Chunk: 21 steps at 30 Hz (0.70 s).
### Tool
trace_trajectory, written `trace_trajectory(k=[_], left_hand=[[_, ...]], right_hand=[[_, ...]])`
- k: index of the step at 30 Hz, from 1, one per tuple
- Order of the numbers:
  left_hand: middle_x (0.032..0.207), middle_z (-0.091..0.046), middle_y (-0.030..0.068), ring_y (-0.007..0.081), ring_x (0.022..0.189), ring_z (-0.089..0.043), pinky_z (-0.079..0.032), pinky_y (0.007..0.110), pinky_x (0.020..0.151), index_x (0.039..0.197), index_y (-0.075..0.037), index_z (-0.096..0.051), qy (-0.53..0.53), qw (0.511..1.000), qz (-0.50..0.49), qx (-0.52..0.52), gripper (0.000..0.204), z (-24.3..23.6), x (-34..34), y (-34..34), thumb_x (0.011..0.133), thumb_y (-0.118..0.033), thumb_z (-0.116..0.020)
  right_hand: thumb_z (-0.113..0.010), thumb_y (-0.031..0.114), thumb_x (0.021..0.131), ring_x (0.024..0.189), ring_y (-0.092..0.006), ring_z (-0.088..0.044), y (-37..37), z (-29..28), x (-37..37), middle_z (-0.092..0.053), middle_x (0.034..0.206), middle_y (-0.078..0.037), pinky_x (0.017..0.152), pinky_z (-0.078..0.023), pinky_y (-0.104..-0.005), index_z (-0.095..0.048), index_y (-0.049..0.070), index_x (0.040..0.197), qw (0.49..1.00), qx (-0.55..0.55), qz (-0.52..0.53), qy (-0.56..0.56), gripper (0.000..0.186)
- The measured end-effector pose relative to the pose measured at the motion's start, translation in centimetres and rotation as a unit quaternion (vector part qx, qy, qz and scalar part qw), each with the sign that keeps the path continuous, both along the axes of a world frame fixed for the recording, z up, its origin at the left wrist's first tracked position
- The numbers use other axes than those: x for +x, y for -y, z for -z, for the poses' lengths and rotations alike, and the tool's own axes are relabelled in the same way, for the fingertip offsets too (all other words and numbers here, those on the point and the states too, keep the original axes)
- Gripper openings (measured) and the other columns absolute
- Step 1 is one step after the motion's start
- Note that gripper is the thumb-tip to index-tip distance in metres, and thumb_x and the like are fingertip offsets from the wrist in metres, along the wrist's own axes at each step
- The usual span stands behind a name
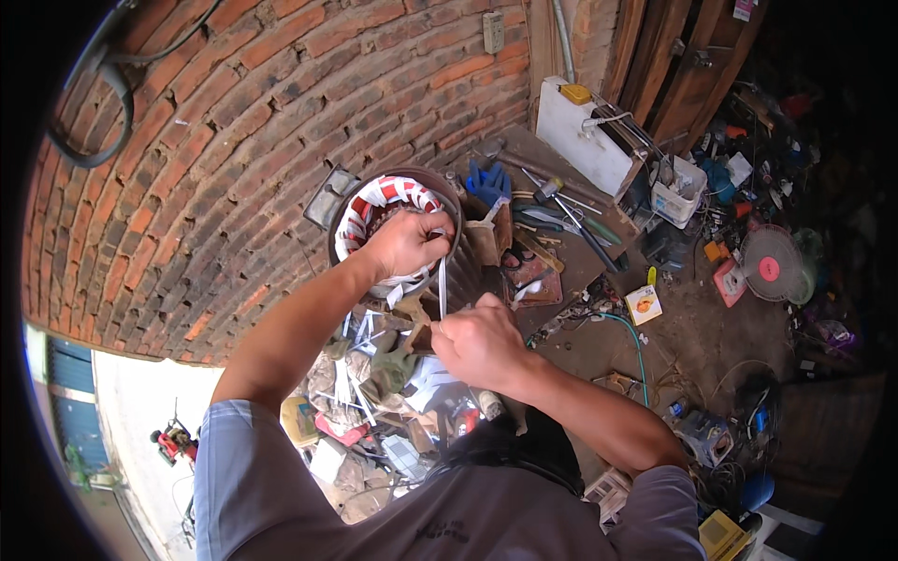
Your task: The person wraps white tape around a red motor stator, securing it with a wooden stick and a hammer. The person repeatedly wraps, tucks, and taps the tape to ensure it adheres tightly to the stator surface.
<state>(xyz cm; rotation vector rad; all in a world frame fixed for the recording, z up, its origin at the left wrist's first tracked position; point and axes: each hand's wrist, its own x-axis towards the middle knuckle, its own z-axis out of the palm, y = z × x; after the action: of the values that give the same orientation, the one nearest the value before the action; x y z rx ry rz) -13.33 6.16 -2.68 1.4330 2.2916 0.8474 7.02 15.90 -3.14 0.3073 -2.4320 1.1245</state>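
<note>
A ring wrapped in red and white strips (354,222) lies on the top of a round, dark, ribbed metal container (464,273). My left hand (409,245) is closed over the right side of this ring, its fingers pinched at the upper end of a narrow white strip (442,286). The strip runs down, looking taut, to my right hand (481,344). That hand is a fist below and to the right of the ring, closed around the strip's lower end. My fingertips are partly hidden on both hands.
A brick wall (281,131) rises behind and left. Beyond the container lie blue gloves (488,182), a hammer (550,190) and pliers (543,221). White scraps and cloth (383,366) pile up below my hands. A fan (771,266) stands right among clutter.
</note>
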Motion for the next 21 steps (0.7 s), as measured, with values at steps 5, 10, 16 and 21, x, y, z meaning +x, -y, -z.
trace_trajectory(k=[5, 10, 16, 21], left_hand=[[0.070, -0.069, 0.0152, 0.0320, 0.069, -0.071, -0.057, 0.041, 0.070, 0.095, -0.007, -0.070, 0.002, 1.000, -0.020, -0.013, 0.014, -0.1, -0.1, 0.0, 0.085, -0.016, -0.065], [0.073, -0.069, 0.0158, 0.0323, 0.072, -0.072, -0.057, 0.041, 0.069, 0.095, -0.007, -0.070, -0.001, 1.000, -0.008, -0.004, 0.014, -0.1, 0.1, -0.1, 0.086, -0.016, -0.065], [0.084, -0.072, 0.0177, 0.0345, 0.081, -0.071, -0.057, 0.043, 0.076, 0.108, -0.010, -0.068, -0.065, 0.995, 0.006, -0.074, 0.023, -0.4, -0.5, 1.0, 0.089, -0.020, -0.062], [0.083, -0.070, 0.0228, 0.0405, 0.081, -0.069, -0.057, 0.046, 0.075, 0.116, -0.006, -0.067, -0.201, 0.973, -0.106, -0.032, 0.029, -4.6, 4.2, 0.2, 0.093, -0.023, -0.063]], right_hand=[[-0.062, 0.014, 0.088, 0.055, -0.0278, -0.065, 0.7, -0.5, 0.4, -0.067, 0.061, -0.011, 0.074, -0.044, -0.0432, -0.063, 0.010, 0.062, 0.999, -0.012, -0.032, 0.016, 0.027], [-0.064, 0.013, 0.087, 0.056, -0.0316, -0.064, 1.6, -0.4, 0.4, -0.066, 0.062, -0.013, 0.070, -0.044, -0.0445, -0.062, 0.008, 0.062, 0.997, -0.077, -0.009, -0.016, 0.026], [-0.069, 0.018, 0.094, 0.042, -0.0305, -0.051, 0.1, -0.1, 2.1, -0.052, 0.052, -0.017, 0.047, -0.039, -0.0403, -0.055, 0.002, 0.061, 0.969, -0.239, 0.028, 0.056, 0.039], [-0.065, 0.026, 0.103, 0.063, -0.0035, -0.046, -2.0, 1.3, 3.8, -0.055, 0.064, 0.005, 0.054, -0.039, -0.0283, -0.062, -0.001, 0.080, 0.900, -0.390, 0.062, 0.184, 0.035]])
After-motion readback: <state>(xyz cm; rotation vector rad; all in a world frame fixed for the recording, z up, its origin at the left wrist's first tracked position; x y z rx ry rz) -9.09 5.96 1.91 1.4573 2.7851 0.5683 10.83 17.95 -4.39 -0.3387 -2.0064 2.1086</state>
